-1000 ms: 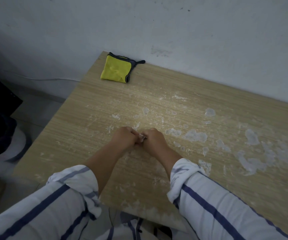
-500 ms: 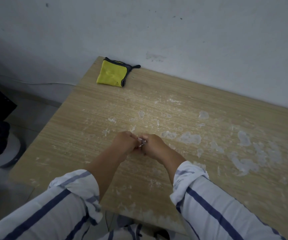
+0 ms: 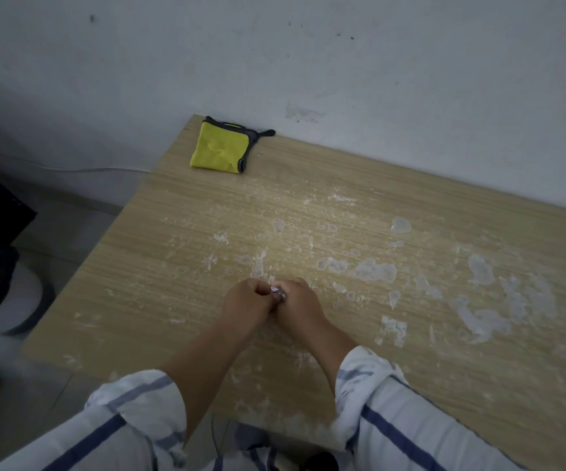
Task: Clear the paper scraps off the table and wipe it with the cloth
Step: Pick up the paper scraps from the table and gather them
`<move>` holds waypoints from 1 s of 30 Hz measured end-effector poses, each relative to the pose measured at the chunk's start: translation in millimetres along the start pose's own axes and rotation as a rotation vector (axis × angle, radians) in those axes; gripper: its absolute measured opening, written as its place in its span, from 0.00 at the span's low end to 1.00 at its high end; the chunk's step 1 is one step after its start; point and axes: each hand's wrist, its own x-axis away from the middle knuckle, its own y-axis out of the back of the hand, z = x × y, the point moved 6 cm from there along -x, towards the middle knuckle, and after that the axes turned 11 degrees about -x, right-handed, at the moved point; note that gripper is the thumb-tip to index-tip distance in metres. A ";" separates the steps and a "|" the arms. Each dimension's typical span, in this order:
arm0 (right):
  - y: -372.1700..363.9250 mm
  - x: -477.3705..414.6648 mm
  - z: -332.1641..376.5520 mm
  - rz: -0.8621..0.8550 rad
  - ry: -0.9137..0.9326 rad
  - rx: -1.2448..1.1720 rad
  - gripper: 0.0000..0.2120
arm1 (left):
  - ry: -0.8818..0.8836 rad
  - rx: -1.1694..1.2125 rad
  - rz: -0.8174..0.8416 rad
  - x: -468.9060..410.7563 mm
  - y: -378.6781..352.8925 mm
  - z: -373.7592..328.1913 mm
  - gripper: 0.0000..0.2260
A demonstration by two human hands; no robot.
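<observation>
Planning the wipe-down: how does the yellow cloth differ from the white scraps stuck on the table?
The yellow cloth is one folded, dark-edged piece; the white scraps are many thin, ragged patches. The cloth sits at the far left corner by the wall, while the scraps spread across the middle and right. Neither hand touches the cloth, but both hands pinch a small scrap. Both lie on the table.

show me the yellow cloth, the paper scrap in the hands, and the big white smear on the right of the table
yellow cloth (image 3: 218, 151), head view, middle of its yellow face
paper scrap (image 3: 277, 292), head view, the bit showing between both hands
white smear (image 3: 478, 319), head view, its pale thick patch
</observation>
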 end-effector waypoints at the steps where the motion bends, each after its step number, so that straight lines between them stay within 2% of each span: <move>1: 0.2 -1.4 -1.1 0.012 -0.002 0.008 0.16 | 0.008 0.018 -0.014 -0.7 0.0 1.4 0.06; 10: 1.1 -7.9 1.2 0.062 0.048 0.026 0.18 | 0.011 0.043 -0.017 -12.1 0.8 4.1 0.03; 16: 26.0 -22.2 22.1 0.050 0.100 0.021 0.07 | -0.039 0.201 0.031 -23.5 5.4 -24.1 0.05; 21: 52.1 -26.5 37.2 -0.006 0.106 -0.021 0.07 | -0.100 0.278 0.049 -23.8 8.5 -57.2 0.07; 25: 58.7 -15.9 28.8 -0.012 0.096 -0.034 0.07 | -0.091 0.269 0.083 -20.1 -5.2 -56.5 0.07; 30: 68.0 0.6 -0.2 -0.020 0.062 -0.006 0.14 | -0.084 0.226 0.114 -6.8 -36.6 -53.1 0.05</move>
